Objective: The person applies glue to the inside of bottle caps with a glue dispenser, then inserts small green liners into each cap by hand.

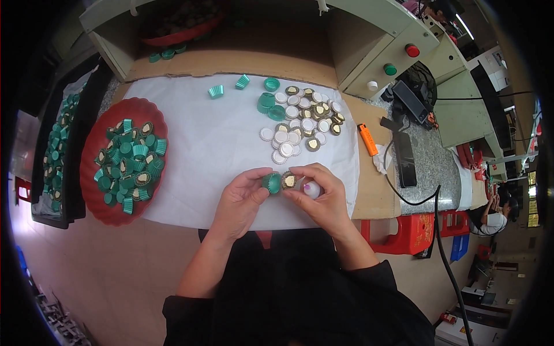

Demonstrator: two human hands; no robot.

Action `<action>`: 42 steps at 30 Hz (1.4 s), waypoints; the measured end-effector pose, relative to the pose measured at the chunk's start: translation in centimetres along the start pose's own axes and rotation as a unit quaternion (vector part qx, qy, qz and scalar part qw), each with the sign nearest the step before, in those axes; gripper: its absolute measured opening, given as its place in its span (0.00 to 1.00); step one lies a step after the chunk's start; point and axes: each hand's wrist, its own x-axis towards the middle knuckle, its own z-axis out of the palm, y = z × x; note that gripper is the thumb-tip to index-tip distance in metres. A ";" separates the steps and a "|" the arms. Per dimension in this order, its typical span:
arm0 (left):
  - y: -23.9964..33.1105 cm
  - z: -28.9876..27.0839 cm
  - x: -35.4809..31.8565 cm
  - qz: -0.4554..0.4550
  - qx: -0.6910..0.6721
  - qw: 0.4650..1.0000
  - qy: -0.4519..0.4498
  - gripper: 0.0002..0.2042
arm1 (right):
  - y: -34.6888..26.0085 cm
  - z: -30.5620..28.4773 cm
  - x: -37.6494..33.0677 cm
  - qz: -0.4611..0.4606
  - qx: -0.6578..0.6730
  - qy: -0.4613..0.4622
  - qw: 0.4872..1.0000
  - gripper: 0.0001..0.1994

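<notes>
My left hand [238, 200] pinches a green fluted cup [272, 183] by its edge, its hollow side facing up. Close beside that cup, the thumb and fingers of my right hand [328, 199] grip a crown cap [288, 179] with a cream-gold centre. A small white object with a pink tip [312, 188], perhaps a glue bottle, is also tucked inside my right hand. On the white sheet [190, 144] beyond my hands lies a loose pile of crown caps [308, 123], some white side up. Several green cups [266, 102] sit at the pile's far left edge.
A red scalloped dish [93, 173] at the left holds many green cups. Beyond it stands a long black tray [57, 220] of similar pieces. To the right lie an orange lighter [367, 140], a dark phone-like device [405, 160] and a black cable [440, 230]. Red stools [404, 233] stand below.
</notes>
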 end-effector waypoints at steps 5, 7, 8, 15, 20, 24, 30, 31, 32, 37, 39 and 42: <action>0.5 0.3 0.0 -0.034 -0.019 0.999 -0.017 0.14 | -0.1 0.5 0.0 -0.029 -0.018 0.013 0.999 0.16; 0.4 0.0 0.0 -0.019 -0.042 0.999 -0.012 0.13 | -0.1 0.7 0.0 -0.027 -0.017 0.016 0.999 0.16; 0.4 -0.1 0.0 -0.019 -0.041 0.999 -0.012 0.13 | -0.1 0.8 0.0 -0.026 -0.015 0.019 0.999 0.16; 0.6 -0.1 0.1 -0.050 -0.039 0.998 -0.002 0.13 | 0.0 1.0 0.0 -0.040 -0.022 0.012 0.999 0.16; 0.6 0.0 0.1 -0.042 -0.027 0.999 -0.008 0.13 | 0.1 1.0 0.0 -0.044 -0.010 0.019 0.999 0.16; 0.5 -0.1 0.1 -0.049 -0.027 0.998 -0.008 0.13 | 0.0 1.0 0.0 -0.036 -0.011 0.014 0.999 0.16; 0.6 -0.1 0.1 -0.054 -0.023 0.998 -0.012 0.13 | 0.1 1.0 0.0 -0.037 -0.011 0.006 0.999 0.15; 0.6 0.0 0.1 -0.053 -0.024 0.998 -0.010 0.14 | 0.2 1.0 0.0 -0.040 -0.016 0.007 0.999 0.15; 0.6 0.0 0.1 -0.053 -0.023 0.998 -0.010 0.14 | 0.1 1.0 0.0 -0.043 -0.019 0.007 0.999 0.15; 0.4 0.1 0.0 -0.038 -0.003 0.999 -0.002 0.17 | 0.1 1.1 0.0 -0.048 -0.007 0.010 0.999 0.15; 0.5 0.0 0.0 -0.039 -0.005 0.999 -0.004 0.16 | 0.1 1.1 0.1 -0.051 -0.012 0.009 0.999 0.16; 0.5 0.1 0.1 -0.042 -0.006 0.999 -0.005 0.16 | 0.1 1.1 0.1 -0.054 -0.011 0.011 0.998 0.16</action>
